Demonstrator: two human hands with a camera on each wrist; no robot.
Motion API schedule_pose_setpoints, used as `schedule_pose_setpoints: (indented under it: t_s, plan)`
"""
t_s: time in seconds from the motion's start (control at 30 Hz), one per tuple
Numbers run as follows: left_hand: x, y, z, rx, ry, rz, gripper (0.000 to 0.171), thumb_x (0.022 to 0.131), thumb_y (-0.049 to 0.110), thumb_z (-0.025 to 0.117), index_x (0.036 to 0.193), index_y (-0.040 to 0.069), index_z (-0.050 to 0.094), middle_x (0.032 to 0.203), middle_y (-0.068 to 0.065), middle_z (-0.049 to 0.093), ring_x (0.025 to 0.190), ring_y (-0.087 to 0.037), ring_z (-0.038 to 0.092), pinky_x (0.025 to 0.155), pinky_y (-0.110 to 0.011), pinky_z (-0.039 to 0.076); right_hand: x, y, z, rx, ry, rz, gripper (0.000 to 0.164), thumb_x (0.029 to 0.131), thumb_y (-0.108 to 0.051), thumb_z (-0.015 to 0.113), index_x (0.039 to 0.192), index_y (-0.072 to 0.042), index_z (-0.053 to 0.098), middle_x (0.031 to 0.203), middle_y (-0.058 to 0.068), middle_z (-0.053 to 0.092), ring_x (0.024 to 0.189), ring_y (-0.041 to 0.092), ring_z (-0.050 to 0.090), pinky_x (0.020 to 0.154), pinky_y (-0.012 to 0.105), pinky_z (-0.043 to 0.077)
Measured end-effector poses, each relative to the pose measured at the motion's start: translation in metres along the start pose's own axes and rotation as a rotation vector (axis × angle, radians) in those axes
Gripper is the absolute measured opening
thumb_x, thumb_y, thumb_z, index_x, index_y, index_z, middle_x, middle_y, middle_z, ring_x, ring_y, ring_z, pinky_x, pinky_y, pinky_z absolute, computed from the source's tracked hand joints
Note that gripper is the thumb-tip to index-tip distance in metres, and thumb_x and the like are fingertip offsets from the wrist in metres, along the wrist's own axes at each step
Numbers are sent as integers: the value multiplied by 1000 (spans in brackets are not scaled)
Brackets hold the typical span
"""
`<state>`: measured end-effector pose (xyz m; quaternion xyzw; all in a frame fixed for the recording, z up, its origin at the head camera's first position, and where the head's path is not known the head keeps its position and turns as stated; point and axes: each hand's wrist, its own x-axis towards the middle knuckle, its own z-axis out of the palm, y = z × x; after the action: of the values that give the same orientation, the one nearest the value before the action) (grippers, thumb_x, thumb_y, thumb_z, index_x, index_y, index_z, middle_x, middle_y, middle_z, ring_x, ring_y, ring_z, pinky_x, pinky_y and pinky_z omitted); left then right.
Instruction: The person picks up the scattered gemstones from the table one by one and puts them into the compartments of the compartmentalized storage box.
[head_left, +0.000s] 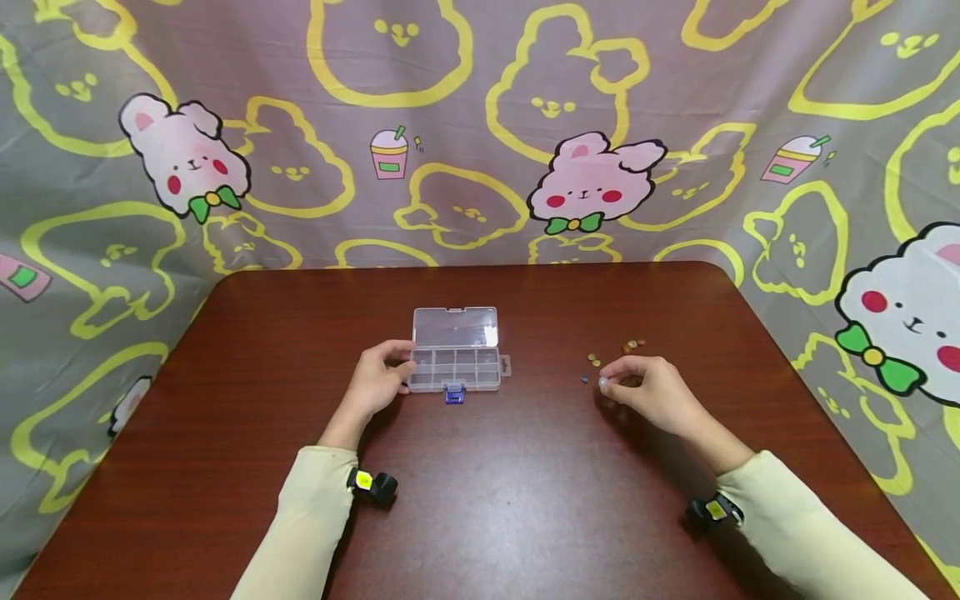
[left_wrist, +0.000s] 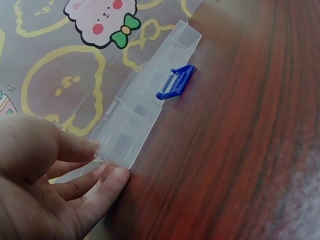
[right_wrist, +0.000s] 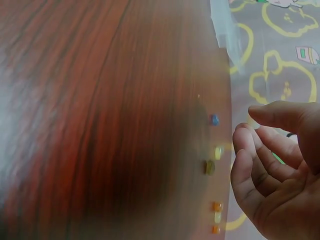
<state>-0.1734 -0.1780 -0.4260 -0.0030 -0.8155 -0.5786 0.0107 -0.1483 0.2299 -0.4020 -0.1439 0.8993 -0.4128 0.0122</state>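
A clear plastic compartment box (head_left: 455,369) lies on the table with its lid (head_left: 455,327) raised at the back and a blue latch (head_left: 454,395) at its front. My left hand (head_left: 382,375) grips the box's left end, thumb and fingers at its edges, also seen in the left wrist view. Off to the right, my right hand (head_left: 656,396) pinches a small pale bead (head_left: 603,381) at its fingertips, just above the table. A blue bead (head_left: 585,379) lies left of those fingertips. Yellowish beads (head_left: 593,360) and orange ones (head_left: 628,347) sit behind them.
The brown table (head_left: 480,500) reaches back to a patterned cloth (head_left: 465,108), which hangs behind it and along both sides. A hang tab (head_left: 506,365) sticks out from the box's right end. Each wrist wears a small black camera.
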Motion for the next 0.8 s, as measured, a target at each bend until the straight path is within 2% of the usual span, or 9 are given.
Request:
schedule_pose_setpoints:
  t_s: [0.27, 0.5, 0.8]
  plan:
    - [0, 2, 1, 42, 13, -4, 31, 91, -9, 60, 122, -10, 62, 108, -29, 64, 64, -18, 60, 51, -25, 56, 11, -7, 12, 13, -18, -13, 10, 88, -7, 77, 98, -4, 74, 78, 1, 70, 63, 22, 67, 56, 25, 52]
    - [0, 2, 2, 20, 27, -15, 31, 90, -9, 61, 122, -9, 64, 108, -29, 64, 62, -16, 60, 52, -25, 56, 22, -13, 24, 54, -63, -20, 10, 89, -7, 75, 99, -4, 74, 77, 2, 70, 63, 24, 67, 55, 26, 52]
    - [-1, 2, 3, 8, 39, -27, 35, 90, -9, 61, 126, -8, 63, 110, -28, 64, 63, -15, 59, 52, -23, 56, 34, -22, 34, 92, -81, -33, 11, 89, -5, 75, 98, 0, 73, 77, 4, 70, 63, 26, 68, 54, 26, 53]
